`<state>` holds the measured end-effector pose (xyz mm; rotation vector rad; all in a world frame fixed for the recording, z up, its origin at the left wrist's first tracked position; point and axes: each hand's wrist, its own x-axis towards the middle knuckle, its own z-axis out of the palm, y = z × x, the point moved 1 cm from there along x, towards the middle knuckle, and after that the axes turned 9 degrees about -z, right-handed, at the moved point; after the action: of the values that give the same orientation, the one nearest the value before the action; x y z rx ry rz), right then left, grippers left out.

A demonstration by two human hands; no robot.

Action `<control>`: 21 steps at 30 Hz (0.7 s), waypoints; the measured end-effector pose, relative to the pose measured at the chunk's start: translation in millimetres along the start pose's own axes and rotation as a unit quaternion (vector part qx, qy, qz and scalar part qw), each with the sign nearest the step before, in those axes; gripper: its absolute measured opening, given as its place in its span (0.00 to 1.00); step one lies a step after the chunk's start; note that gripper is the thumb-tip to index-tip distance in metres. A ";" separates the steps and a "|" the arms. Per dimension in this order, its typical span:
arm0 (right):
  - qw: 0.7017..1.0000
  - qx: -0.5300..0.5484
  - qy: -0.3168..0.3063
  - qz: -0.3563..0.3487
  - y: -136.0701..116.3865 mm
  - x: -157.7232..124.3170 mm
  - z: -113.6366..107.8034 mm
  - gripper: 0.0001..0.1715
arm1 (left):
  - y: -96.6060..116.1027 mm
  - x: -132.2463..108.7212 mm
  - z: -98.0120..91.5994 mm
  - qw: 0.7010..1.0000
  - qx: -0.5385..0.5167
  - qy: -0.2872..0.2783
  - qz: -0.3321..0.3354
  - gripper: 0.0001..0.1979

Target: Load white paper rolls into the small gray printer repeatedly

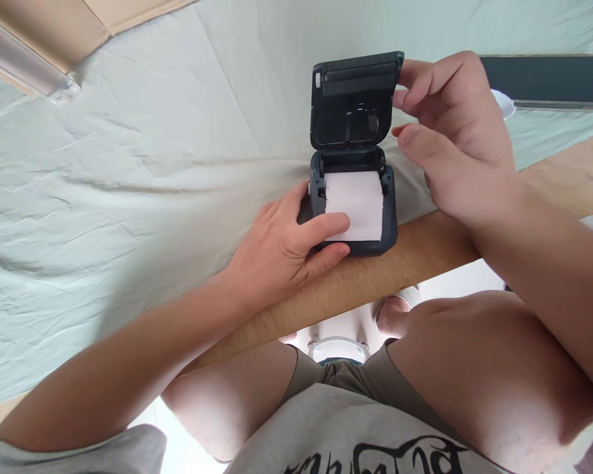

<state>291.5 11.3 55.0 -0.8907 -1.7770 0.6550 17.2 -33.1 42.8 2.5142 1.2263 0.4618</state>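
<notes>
A small dark device (389,227) stands near the table's front edge with its black lid (353,102) raised. White paper (358,197) lies in its open compartment. My left hand (296,240) grips the device from the left, one finger resting on the paper and the thumb at the front edge. At the lid's right edge is my right hand (449,125), its fingers curled and apart, the fingertips touching or just behind the lid; the thumb is separate from it.
A pale green cloth (178,131) covers the table, whose wooden edge (296,306) runs in front. Cardboard (89,29) and a clear plastic-like strip (24,52) lie at upper left. A dark flat panel (553,80) is at upper right, beside a white object (503,104).
</notes>
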 end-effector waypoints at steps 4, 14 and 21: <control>0.991 -0.037 0.074 -0.103 4.2 -0.1 0.5 0.43 | -2.7 -0.9 -3.6 0.999 -0.012 0.020 0.038 0.19; 0.997 -0.039 -0.061 0.011 14.8 -9.0 -10.5 0.30 | -4.2 0.7 0.5 0.998 -0.010 0.030 0.045 0.23; 0.990 0.004 -0.130 0.045 18.0 -8.2 -6.8 0.26 | -1.7 -1.0 -2.5 0.999 -0.030 -0.014 -0.023 0.28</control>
<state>304.5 15.3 39.2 -0.9177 -1.9721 0.8688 14.4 -32.5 44.3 2.4291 1.2387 0.4443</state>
